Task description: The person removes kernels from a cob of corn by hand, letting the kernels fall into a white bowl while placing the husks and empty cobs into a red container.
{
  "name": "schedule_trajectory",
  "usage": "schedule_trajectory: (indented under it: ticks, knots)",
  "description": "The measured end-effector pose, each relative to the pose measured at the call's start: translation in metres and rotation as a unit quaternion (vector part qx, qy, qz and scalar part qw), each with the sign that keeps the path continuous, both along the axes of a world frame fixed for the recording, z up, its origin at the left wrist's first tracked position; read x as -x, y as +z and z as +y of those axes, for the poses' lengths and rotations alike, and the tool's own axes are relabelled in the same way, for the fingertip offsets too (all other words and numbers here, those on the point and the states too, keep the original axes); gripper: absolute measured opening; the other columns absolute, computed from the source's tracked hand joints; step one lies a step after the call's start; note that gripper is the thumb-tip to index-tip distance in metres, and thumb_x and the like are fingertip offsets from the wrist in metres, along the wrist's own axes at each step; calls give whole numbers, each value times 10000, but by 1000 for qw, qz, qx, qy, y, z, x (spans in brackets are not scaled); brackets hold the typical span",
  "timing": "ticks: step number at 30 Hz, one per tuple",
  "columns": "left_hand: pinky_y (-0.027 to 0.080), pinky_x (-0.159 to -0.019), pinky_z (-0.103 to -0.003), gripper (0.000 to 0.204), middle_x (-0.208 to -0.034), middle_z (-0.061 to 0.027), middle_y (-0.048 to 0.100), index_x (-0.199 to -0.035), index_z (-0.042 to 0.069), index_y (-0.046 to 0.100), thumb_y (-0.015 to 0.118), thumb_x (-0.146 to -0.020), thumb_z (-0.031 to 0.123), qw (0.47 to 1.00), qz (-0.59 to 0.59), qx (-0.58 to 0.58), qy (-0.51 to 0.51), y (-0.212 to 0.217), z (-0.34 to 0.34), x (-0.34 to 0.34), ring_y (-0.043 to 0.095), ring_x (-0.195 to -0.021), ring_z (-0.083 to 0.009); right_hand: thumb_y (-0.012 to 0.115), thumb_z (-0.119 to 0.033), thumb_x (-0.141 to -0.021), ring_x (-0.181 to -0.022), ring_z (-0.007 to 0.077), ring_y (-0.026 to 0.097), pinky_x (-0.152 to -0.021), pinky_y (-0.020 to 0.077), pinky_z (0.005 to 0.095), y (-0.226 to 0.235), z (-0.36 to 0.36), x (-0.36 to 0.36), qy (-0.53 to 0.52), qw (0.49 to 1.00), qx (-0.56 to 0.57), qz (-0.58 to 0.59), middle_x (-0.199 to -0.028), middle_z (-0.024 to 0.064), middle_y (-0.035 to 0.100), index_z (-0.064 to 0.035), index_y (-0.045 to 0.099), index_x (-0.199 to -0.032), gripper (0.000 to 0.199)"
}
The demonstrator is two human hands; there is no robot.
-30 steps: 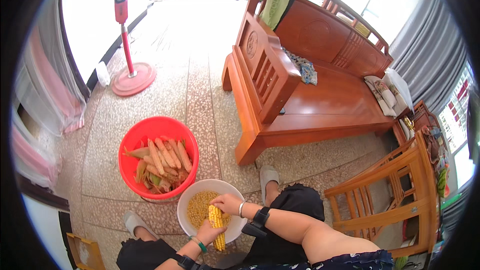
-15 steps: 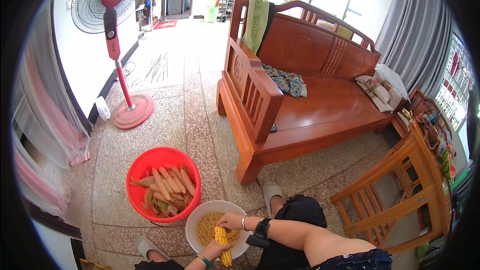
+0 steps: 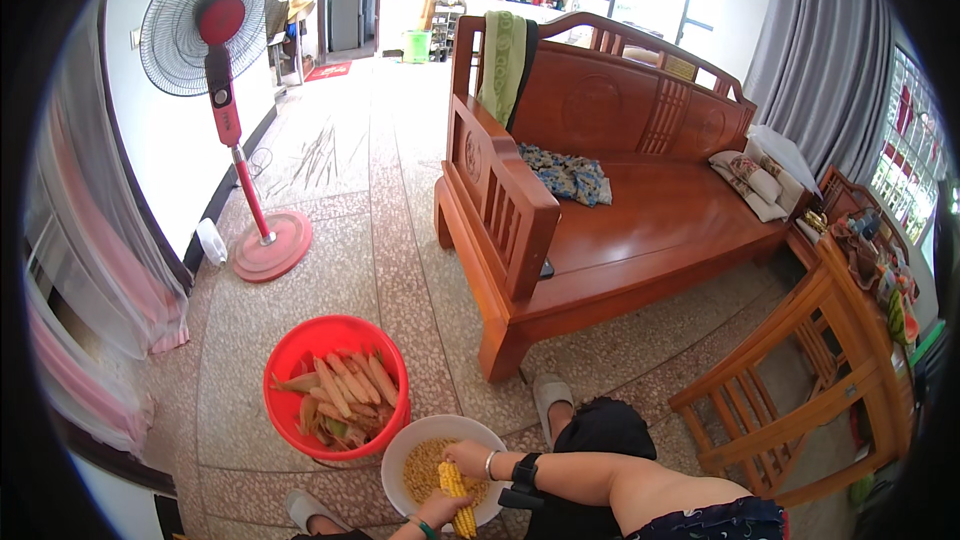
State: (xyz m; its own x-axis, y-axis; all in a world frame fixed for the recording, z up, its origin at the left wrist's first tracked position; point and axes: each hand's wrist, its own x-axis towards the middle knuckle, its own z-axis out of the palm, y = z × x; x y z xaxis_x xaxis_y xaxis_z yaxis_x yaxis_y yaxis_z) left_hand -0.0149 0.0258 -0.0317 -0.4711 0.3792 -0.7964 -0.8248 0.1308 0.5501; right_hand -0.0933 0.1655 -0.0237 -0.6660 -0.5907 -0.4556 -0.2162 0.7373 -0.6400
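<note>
An ear of yellow corn (image 3: 455,482) is held over a white bowl (image 3: 389,475), slanting down toward me. My left hand (image 3: 440,509), with a green bangle at the wrist, is closed around its near part. The fingers of my right hand (image 3: 468,457) press on its far end; a bangle and a dark wristband sit on that arm. Loose yellow kernels (image 3: 421,462) cover the bowl's bottom. Just left of the bowl stands a red bucket (image 3: 285,360) with several stripped cobs (image 3: 345,385) and dry husks inside.
A wooden bench (image 3: 640,230) stands ahead to the right, with a wooden chair (image 3: 790,390) at the right. A red pedestal fan (image 3: 268,250) is at the far left. My slippered feet (image 3: 552,402) flank the bowl. Sheer curtains (image 3: 120,290) hang at the left.
The whole view has shifted, so the bucket, bowl and furniture appear slightly lower. Both hands stay on the ear of corn over the bowl.
</note>
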Motion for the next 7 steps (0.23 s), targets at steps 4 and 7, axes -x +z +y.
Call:
schedule_trajectory:
  ticks: [4, 7]
  knots:
    - [451, -568, -292, 303, -757, -81, 603, -919, -32, 543, 656, -718, 165, 999, 44, 25, -6, -22, -4, -3, 588, -650, -175, 453, -71, -801, -834, 303, 571, -723, 446, 373, -11, -2, 4, -18, 1000, -17, 10, -925, 155, 608, -27, 560, -1016, 244]
    - [481, -554, -294, 328, -773, -62, 587, -1016, 12, 511, 626, -742, 152, 996, 74, 19, -36, -29, -7, -1, 593, -643, -177, 490, -131, -805, -863, 294, 568, -735, 444, 373, -12, -3, 6, -75, 995, 10, -63, -951, 151, 604, -32, 551, -1035, 258]
